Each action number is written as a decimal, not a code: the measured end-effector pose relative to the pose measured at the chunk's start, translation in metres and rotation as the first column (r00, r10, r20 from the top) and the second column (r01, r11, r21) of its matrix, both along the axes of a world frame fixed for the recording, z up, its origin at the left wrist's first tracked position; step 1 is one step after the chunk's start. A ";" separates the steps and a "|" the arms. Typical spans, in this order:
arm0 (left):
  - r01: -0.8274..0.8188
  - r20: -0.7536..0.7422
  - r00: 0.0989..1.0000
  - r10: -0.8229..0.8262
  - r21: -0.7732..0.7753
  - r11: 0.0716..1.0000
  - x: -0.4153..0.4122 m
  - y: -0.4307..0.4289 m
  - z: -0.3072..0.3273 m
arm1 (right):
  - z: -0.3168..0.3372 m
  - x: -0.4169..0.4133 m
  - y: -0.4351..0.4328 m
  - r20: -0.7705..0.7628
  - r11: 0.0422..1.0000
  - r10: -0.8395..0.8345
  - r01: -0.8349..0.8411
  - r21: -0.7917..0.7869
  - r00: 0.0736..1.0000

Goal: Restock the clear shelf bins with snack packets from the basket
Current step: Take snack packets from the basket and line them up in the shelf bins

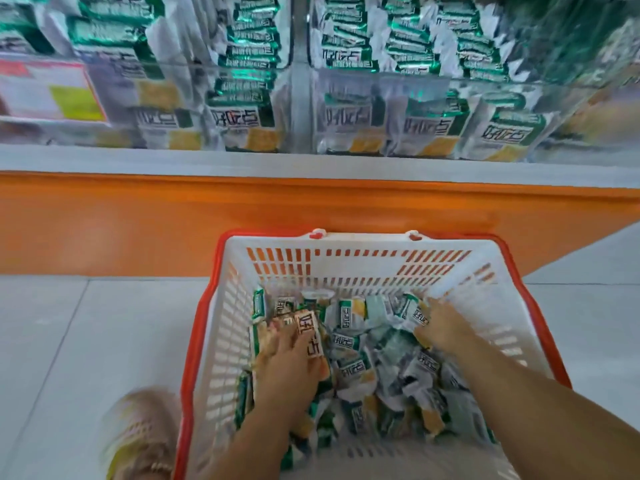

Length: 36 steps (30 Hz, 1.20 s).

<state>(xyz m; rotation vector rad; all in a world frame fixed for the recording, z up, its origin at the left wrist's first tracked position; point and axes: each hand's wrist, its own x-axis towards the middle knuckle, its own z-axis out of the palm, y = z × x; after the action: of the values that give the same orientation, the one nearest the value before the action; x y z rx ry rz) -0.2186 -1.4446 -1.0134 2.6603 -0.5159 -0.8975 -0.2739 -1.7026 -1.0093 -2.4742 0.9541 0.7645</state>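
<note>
Fingers (278,341) pinch packet (309,336); basket (346,268) walls close.

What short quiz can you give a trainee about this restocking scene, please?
1. True or false: the left grip and the right grip are both inside the basket.
2. What colour is the rim of the basket? A) blue B) orange-red C) black
3. Fill in: the clear shelf bins above the orange ledge already hold many green-and-white ____.

Key: 1 true; 2 B; 3 snack packets.
</note>
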 end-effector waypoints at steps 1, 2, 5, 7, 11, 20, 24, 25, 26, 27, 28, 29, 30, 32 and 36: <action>0.001 0.008 1.000 -0.001 0.001 1.000 0.000 0.000 0.000 | -0.006 0.000 0.002 -0.029 1.000 0.014 -0.015 -0.023 0.999; -0.002 0.006 1.000 0.002 0.003 1.000 0.001 0.000 0.000 | -0.013 -0.001 0.004 -0.048 0.999 0.024 -0.026 -0.036 0.999; -0.010 -0.020 1.000 0.010 0.019 1.000 0.004 -0.002 0.001 | -0.021 -0.002 0.007 -0.071 0.994 0.033 -0.040 -0.103 0.997; 0.004 -0.043 0.999 -0.002 0.033 0.999 0.006 -0.004 0.003 | -0.011 -0.002 0.010 -0.094 0.988 0.060 -0.073 -0.133 0.994; 0.101 -0.217 0.973 -0.075 0.110 0.989 0.015 -0.009 0.018 | 0.037 0.019 0.027 -0.146 0.985 0.112 -0.090 0.150 0.983; -0.272 -0.517 0.856 -0.020 -0.484 0.832 0.049 0.007 0.159 | 0.191 0.063 0.096 0.026 0.823 0.547 -0.543 0.166 0.837; -0.218 -0.429 0.898 -0.098 -0.626 0.749 0.058 0.026 0.221 | 0.260 0.056 0.117 0.186 0.799 0.591 -0.601 -0.003 0.785; -0.192 -0.385 0.918 -0.097 -0.644 0.740 0.060 0.029 0.235 | 0.275 0.055 0.121 0.238 0.805 0.581 -0.593 -0.026 0.778; -0.165 -0.340 0.935 -0.096 -0.661 0.732 0.061 0.031 0.249 | 0.289 0.054 0.124 0.290 0.810 0.571 -0.585 -0.048 0.768; -0.140 -0.292 0.952 -0.088 -0.675 0.724 0.062 0.033 0.262 | 0.300 0.053 0.127 0.336 0.811 0.567 -0.580 -0.072 0.752; -0.106 -0.235 0.969 -0.080 -0.685 0.720 0.063 0.034 0.274 | 0.309 0.054 0.131 0.385 0.813 0.562 -0.575 -0.093 0.732; -0.056 -0.158 0.985 -0.071 -0.683 0.728 0.064 0.036 0.285 | 0.318 0.055 0.135 0.434 0.816 0.552 -0.569 -0.103 0.712; 0.002 -0.066 0.996 -0.062 -0.667 0.745 0.064 0.038 0.295 | 0.325 0.057 0.139 0.477 0.817 0.543 -0.566 -0.110 0.691; 0.084 0.107 0.994 -0.022 -0.617 0.782 0.067 0.044 0.313 | 0.336 0.063 0.147 0.546 0.813 0.539 -0.565 -0.139 0.641; 0.136 0.271 0.962 0.036 -0.587 0.798 0.085 0.056 0.342 | 0.354 0.080 0.151 0.687 0.825 0.477 -0.549 -0.134 0.549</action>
<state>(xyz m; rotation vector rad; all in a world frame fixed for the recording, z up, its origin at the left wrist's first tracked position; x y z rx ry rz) -0.1341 -1.3890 -0.6717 2.1764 -0.7873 -0.2900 -0.1943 -1.5517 -0.6558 -2.6185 -0.1166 -0.0517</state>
